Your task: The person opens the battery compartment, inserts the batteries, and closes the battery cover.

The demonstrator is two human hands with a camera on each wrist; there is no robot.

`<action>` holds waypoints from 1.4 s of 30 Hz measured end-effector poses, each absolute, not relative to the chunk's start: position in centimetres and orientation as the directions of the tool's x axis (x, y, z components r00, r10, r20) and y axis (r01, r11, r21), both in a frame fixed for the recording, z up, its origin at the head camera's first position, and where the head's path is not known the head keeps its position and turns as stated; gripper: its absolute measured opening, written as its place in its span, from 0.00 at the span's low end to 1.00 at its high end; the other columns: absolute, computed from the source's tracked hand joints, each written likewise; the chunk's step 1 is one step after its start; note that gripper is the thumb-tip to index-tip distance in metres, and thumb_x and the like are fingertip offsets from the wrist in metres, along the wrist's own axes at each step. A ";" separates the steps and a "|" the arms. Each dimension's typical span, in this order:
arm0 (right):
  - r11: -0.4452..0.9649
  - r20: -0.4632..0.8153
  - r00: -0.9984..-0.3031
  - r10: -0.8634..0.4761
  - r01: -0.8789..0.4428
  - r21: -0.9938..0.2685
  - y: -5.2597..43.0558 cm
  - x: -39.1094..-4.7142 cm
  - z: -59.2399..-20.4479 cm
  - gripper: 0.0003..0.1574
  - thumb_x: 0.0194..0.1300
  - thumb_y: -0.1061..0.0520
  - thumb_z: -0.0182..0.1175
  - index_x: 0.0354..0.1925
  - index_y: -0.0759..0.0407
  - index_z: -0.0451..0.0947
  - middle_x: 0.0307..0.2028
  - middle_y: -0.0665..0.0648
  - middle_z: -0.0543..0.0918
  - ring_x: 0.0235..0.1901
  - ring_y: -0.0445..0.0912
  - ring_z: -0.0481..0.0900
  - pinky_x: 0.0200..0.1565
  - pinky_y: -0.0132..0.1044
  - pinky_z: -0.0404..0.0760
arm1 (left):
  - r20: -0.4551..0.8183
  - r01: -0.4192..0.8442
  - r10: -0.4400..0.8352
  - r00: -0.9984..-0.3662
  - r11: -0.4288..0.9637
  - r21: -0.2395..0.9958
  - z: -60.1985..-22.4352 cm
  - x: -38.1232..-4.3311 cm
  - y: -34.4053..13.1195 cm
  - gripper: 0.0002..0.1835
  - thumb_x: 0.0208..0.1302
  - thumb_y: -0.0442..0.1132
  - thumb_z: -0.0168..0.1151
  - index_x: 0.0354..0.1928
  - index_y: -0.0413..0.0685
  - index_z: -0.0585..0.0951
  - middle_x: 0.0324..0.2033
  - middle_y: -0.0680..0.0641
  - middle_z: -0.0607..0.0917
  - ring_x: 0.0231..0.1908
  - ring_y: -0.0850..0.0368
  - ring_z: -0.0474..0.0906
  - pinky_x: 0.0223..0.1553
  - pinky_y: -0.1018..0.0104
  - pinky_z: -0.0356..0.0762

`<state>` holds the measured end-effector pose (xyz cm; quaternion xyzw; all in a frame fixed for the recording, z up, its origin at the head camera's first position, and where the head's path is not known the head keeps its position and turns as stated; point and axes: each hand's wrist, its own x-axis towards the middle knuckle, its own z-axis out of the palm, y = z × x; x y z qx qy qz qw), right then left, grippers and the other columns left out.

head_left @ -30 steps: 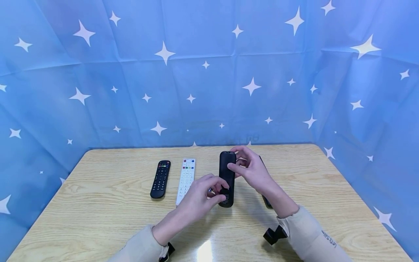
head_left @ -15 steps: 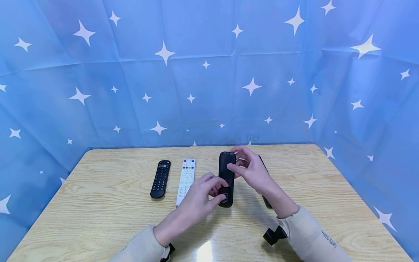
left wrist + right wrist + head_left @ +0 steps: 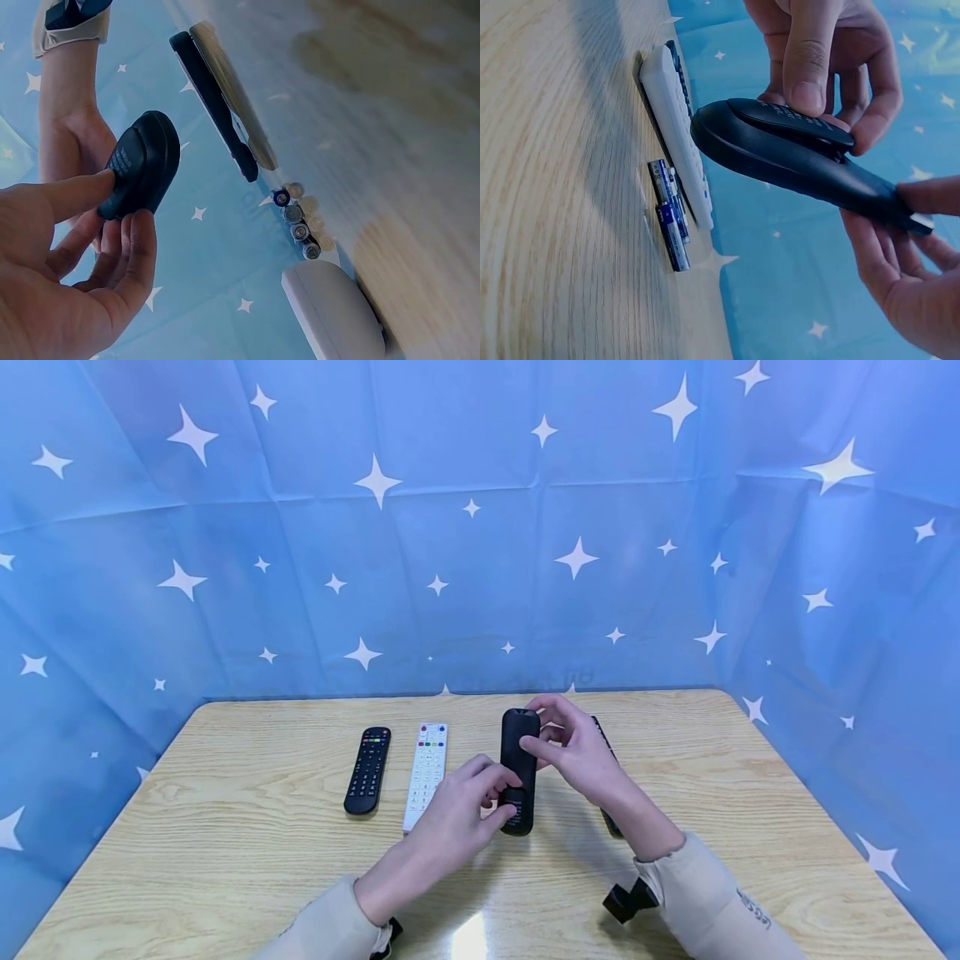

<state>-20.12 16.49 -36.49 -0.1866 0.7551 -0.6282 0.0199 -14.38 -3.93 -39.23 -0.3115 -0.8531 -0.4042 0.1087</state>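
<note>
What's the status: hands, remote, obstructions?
Left hand pinches battery cover, one edge raised. Right hand holds black remote above table. Batteries below; nothing visibly blocking.

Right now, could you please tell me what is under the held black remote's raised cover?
The left hand has its thumb on the cover; only darkness shows beneath its raised end. The rest inside the black remote is covered, so I cannot tell what it holds.

Wood tbl [image 3: 225,860], 2 blk rmts [image 3: 367,771], wht rmt [image 3: 427,768], batts [image 3: 673,238]
</note>
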 end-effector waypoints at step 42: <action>0.128 0.202 -0.932 -0.302 -0.250 -0.960 16.4 -20.1 -36.4 0.26 0.67 0.69 0.65 0.61 0.64 0.71 0.41 0.65 0.77 0.34 0.53 0.81 0.35 0.48 0.87 | 0.276 0.404 0.325 -0.904 0.443 0.801 -38.8 -14.7 -4.3 0.30 0.56 0.31 0.79 0.57 0.41 0.73 0.37 0.47 0.79 0.35 0.54 0.78 0.34 0.68 0.80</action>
